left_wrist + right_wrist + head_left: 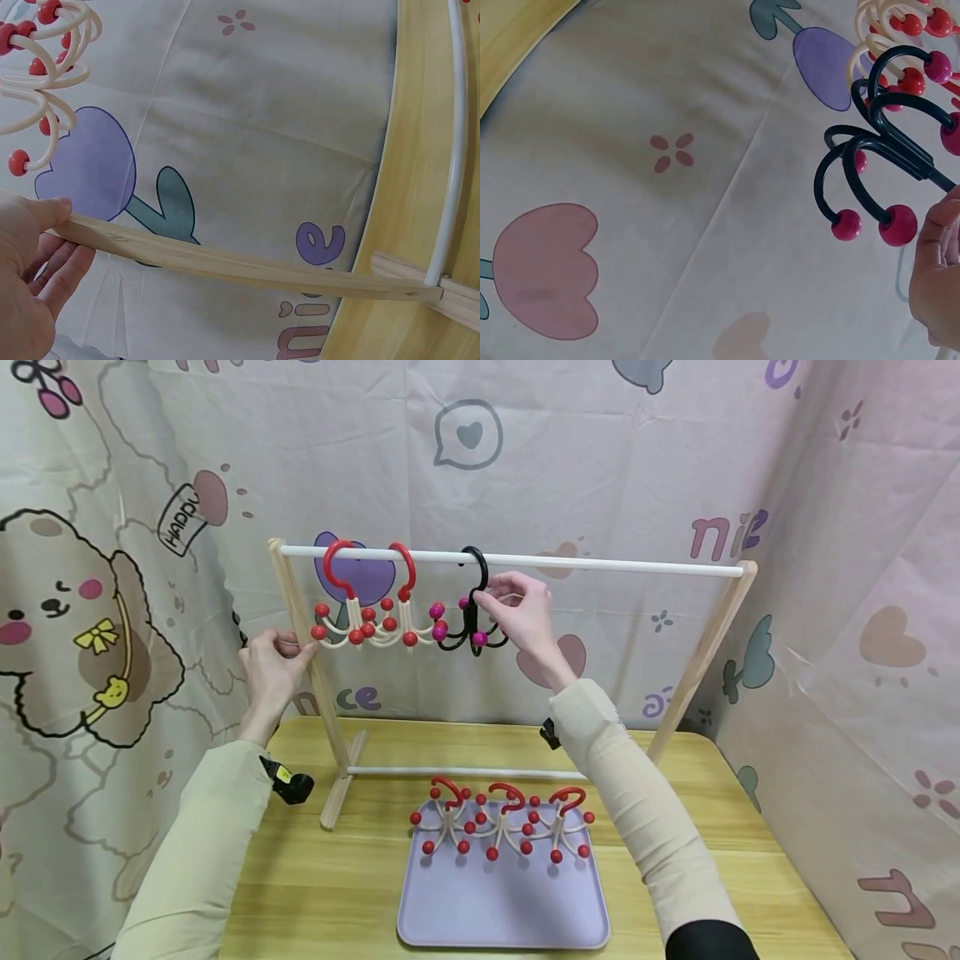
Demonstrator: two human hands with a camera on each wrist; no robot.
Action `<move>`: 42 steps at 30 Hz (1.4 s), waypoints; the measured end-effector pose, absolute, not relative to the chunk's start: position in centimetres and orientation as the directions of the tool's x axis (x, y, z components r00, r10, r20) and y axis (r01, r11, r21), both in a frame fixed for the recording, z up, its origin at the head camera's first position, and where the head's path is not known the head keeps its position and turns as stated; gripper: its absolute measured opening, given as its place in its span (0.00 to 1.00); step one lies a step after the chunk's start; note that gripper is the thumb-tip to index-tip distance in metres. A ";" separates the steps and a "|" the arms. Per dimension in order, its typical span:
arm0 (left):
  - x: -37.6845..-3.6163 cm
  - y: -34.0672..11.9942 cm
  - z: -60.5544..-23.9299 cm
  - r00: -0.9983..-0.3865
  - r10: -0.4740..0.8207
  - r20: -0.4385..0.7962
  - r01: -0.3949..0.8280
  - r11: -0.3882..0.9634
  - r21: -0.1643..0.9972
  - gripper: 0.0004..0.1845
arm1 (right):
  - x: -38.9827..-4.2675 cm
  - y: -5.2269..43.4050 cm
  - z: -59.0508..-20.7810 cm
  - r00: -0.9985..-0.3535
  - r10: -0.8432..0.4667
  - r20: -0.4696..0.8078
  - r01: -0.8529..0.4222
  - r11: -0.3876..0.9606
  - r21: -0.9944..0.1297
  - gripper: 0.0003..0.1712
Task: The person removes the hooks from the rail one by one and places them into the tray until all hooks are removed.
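A wooden rack with a white top rod [600,562] stands on the table. My left hand [273,668] grips its left post [300,610], thumb on top and fingers underneath; the left wrist view shows the same hand [30,277] on the post [225,262]. Two cream hooks with red tops and red balls [367,602] hang near the rod's left end. Just right of them hangs a black hook with magenta balls [472,610], over the rod. My right hand [517,606] pinches its stem. In the right wrist view the black hook [885,150] spreads beside my right hand [937,277].
A lilac tray [502,910] lies on the wooden table in front of the rack, with three more cream-and-red hooks [498,827] along its far edge. Printed fabric covers the back and both sides. The rack's right post [705,652] slants down to the table.
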State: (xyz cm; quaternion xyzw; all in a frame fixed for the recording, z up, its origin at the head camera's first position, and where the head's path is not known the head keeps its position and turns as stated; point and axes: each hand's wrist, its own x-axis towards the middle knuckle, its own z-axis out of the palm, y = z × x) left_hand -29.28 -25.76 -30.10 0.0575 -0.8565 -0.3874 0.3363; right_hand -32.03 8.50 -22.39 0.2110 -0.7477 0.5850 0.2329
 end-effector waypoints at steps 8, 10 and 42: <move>-29.2 -25.7 -30.1 -0.769 -0.359 0.528 0.161 0.691 0.704 0.18 | -31.9 8.0 -22.3 -0.798 -0.037 0.602 -0.597 0.187 -0.780 0.11; -29.2 -25.8 -30.1 -0.770 -0.358 0.528 0.161 0.692 0.704 0.18 | -31.8 7.9 -22.3 -0.802 -0.035 0.596 -0.593 0.171 -0.787 0.10; -29.3 -25.7 -30.2 -0.757 -0.354 0.549 0.195 0.680 0.707 0.18 | -31.4 7.9 -22.0 -0.776 -0.029 0.630 -0.631 0.054 -0.774 0.11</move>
